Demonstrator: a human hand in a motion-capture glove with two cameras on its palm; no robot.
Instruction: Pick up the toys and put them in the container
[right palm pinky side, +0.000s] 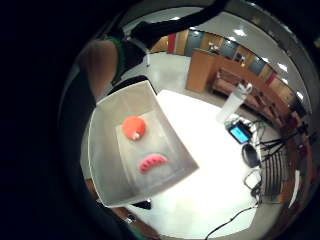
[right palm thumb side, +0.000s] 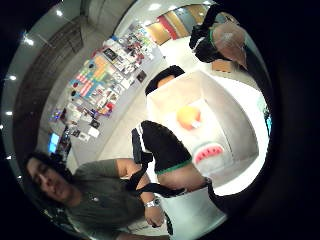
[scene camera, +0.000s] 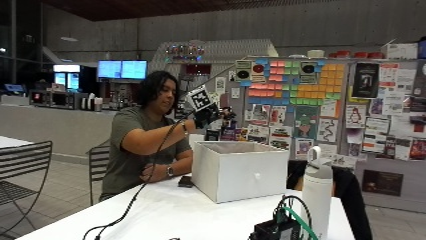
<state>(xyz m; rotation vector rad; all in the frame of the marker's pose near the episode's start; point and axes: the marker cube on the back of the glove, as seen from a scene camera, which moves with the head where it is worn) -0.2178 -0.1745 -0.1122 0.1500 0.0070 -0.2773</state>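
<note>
On the near end of the white worktop (scene camera: 166, 210) stands a white bottle (scene camera: 317, 187), beside a small black device (scene camera: 276, 231). Further back sits the white container (scene camera: 239, 170); inside, on its floor, lie an orange round toy (right palm pinky side: 133, 127) and a watermelon-slice toy (right palm pinky side: 152, 162). The gloved right hand (scene camera: 203, 116) hangs above the container's far rim, touching nothing visible; whether its fingers are apart or curled cannot be told.

Container (scene camera: 238, 176) matt white, smooth walls; table (scene camera: 166, 215) glossy white; bottle (scene camera: 317, 192) smooth plastic.
</note>
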